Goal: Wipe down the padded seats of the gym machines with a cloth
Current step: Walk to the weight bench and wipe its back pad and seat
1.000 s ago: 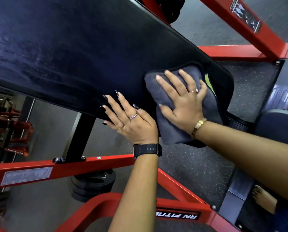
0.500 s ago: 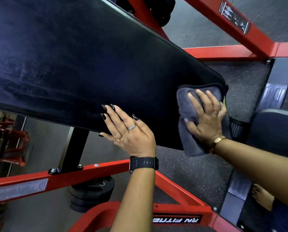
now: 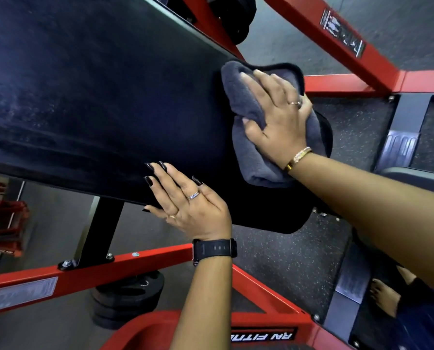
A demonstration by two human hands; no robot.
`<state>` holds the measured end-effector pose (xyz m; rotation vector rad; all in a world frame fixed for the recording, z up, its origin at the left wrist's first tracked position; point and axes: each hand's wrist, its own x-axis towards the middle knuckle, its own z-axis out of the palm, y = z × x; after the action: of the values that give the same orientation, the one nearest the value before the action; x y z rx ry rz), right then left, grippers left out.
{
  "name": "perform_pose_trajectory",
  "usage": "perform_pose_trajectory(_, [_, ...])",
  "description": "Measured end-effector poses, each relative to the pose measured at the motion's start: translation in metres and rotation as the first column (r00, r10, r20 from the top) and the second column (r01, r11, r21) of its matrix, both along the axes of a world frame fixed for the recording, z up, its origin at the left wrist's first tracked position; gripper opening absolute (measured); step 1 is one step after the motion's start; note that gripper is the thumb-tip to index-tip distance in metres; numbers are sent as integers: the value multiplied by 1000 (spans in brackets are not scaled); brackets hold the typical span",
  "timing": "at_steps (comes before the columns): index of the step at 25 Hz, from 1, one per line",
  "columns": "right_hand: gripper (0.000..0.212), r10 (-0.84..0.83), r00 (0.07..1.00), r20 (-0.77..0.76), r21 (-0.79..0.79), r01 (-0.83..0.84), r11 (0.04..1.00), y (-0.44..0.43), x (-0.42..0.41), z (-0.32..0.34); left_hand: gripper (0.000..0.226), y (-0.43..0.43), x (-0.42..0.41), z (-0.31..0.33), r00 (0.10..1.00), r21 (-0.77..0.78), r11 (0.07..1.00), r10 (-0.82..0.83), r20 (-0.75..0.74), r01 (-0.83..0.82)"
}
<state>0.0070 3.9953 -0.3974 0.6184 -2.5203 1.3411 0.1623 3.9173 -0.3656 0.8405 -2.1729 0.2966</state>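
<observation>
A long black padded bench pad [image 3: 89, 102] slopes across the head view from upper left to lower right. A folded dark grey cloth [image 3: 251, 147] lies near the pad's right end. My right hand [image 3: 279, 122] presses on the cloth, fingers curled into its folds. My left hand [image 3: 188, 203] rests flat on the pad's lower edge, fingers spread, with nothing in it. A black watch sits on my left wrist and a gold bracelet on my right.
Red steel frame bars [image 3: 145, 261] run under and behind the pad. Black weight plates [image 3: 127, 299] are stacked on the floor below. A second dark seat [image 3: 417, 175] shows at right. A bare foot [image 3: 385, 296] stands on a metal step at lower right.
My right hand slid the cloth down to the pad's right end, then back up and left toward its far edge. My left hand stayed on the lower edge.
</observation>
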Motion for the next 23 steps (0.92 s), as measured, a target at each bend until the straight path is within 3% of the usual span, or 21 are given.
perform_pose_trajectory(2, [66,-43,998,40,0,43,999,8,5,-21,53,3,1,-7,1000,-10,1000,-8,8,8])
perform_pose_trajectory(6, [66,-88,988,128,14,87,996,24,19,-54,60,16,10,-24,983,-62,996,-49,175,60])
perform_pose_trajectory(9, [64,-72,986,150,11,71,997,30,21,-48,59,17,15,-31,971,-77,993,-72,230,92])
perform_pose_trajectory(12, [63,62,998,17,28,-62,998,16,-8,-6,60,16,11,-31,970,-98,991,-71,234,97])
perform_pose_trajectory(15, [65,78,996,-44,61,-75,995,11,-18,-8,58,15,14,-32,970,-106,989,-78,230,104])
perform_pose_trajectory(23, [66,-28,992,123,91,17,996,55,50,-107,57,17,12,-32,978,-78,993,-74,196,91])
